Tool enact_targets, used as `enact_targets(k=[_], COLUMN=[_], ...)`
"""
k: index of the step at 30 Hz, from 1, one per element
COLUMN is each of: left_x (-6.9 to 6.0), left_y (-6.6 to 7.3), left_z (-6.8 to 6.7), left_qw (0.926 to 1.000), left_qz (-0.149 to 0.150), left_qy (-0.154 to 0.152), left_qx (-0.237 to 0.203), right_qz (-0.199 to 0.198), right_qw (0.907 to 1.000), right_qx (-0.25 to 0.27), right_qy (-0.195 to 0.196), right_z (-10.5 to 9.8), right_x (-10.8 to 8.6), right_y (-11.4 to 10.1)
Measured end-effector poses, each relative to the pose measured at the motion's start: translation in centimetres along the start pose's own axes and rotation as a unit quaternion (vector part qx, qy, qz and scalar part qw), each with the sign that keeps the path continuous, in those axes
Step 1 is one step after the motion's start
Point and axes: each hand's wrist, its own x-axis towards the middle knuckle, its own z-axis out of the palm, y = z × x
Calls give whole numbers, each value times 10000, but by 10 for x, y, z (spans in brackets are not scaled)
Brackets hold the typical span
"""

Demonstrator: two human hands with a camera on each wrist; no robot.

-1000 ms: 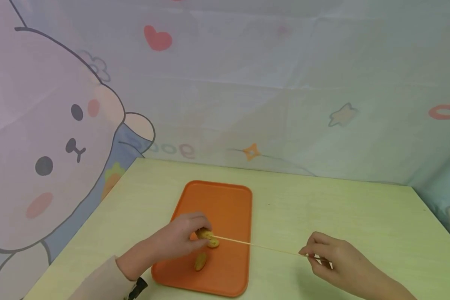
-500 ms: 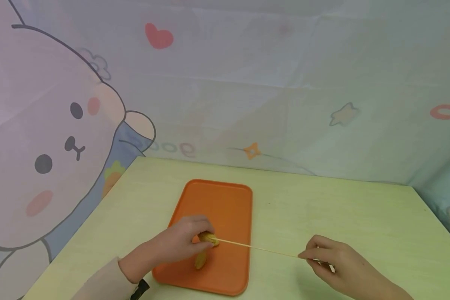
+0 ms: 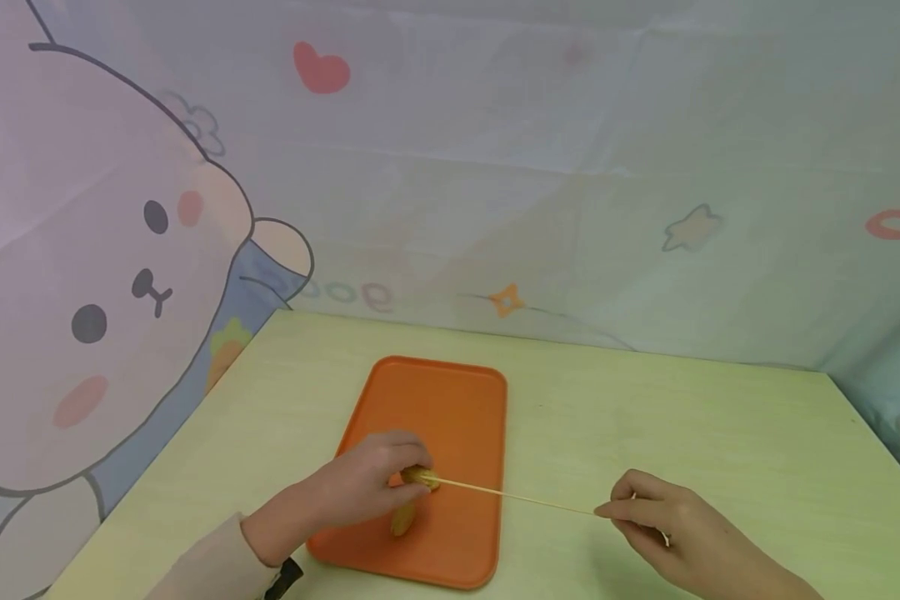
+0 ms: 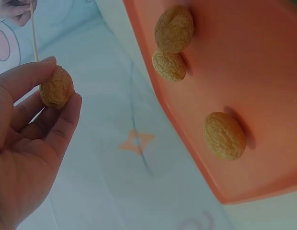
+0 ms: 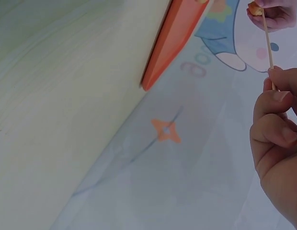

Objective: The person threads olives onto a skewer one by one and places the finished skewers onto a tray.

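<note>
Above the orange tray [image 3: 450, 417], my left hand [image 3: 360, 483] pinches a wrinkled yellow-brown fruit [image 4: 56, 87] between thumb and fingers. A thin pale stick [image 3: 517, 497] runs from that fruit to my right hand [image 3: 686, 525], which grips its far end over the table, right of the tray. In the right wrist view the stick [image 5: 268, 43] touches the fruit [image 5: 255, 8]; whether it has gone in I cannot tell. Several similar fruits lie in the tray in the left wrist view, two together [image 4: 174, 28] and one apart [image 4: 225, 136].
The pale yellow-green table [image 3: 645, 408] surrounds the tray. Behind it hangs a cloth [image 3: 495, 167] printed with a bear, hearts and stars. A dark band [image 3: 283, 577] shows at the left sleeve.
The fruit in my left hand has turned and shifted slightly right, and the left hand has moved a little right too. The right hand has barely moved, still gripping the stick.
</note>
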Motion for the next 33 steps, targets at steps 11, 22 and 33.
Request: enact_targets(k=[11,22,33], left_x=[3,3,4], left_y=[1,3,3], left_z=[2,1,2], left_qw=[9993,9997,9990], left_qz=[181,96,266], left_qy=[7,-11,176], left_qx=[314,237,326], right_qz=[-233,62,-38], right_qw=[9996,9997,9997], right_qx=[160,-223,-203], right_qy=[59,40,143], right_z=[5,3,6], right_x=[4,11,15], right_y=[0,-9,-8])
